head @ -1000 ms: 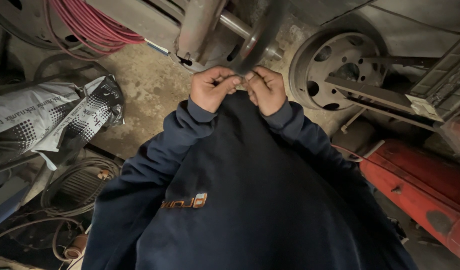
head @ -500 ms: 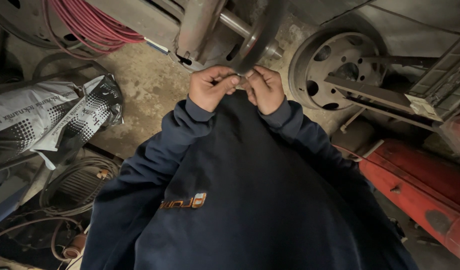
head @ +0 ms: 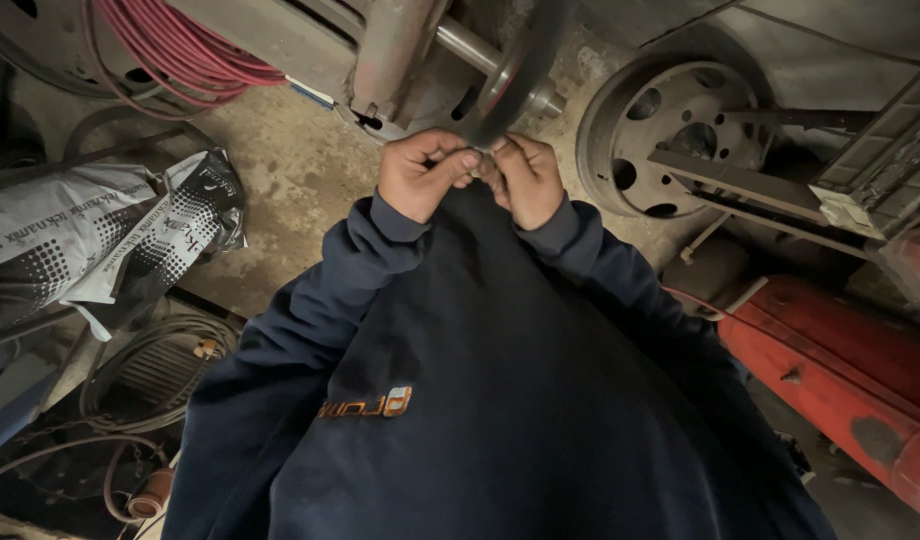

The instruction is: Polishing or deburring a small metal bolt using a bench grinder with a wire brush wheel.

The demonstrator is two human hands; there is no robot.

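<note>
Dark navy fabric sweatshirt with small orange chest mark (head: 500, 400), filling the frame from centre to 6 o'clock, both sleeves reaching up toward 12 o'clock. Stained grey concrete floor (head: 280, 170), visible at 10 to 11 o'clock. Red painted metal floor jack body (head: 840, 370), lying at 4 o'clock. Round grey steel wheel hub with ring of holes (head: 670, 130), at 1 to 2 o'clock, crossed by a flat metal bar. Crumpled grey and black printed plastic sack (head: 90, 240), at 9 o'clock. Coiled red hose (head: 180, 50), at 11 o'clock. Loops of grey cable (head: 150, 370), at 8 o'clock. Rusty steel axle beam with protruding shaft (head: 410, 50), at 12 o'clock, carrying a dark metal brake disc seen edge-on (head: 520, 70) just beside it. Left hand (head: 420, 175), fingers curled closed, thumb and forefinger pinched at the lower rim of the disc. Right hand (head: 525, 180), likewise closed, fingertips meeting those of the left hand at the same spot. Small object pinched between the fingertips, at 12 o'clock just below the disc edge: too small and hidden to identify.
</note>
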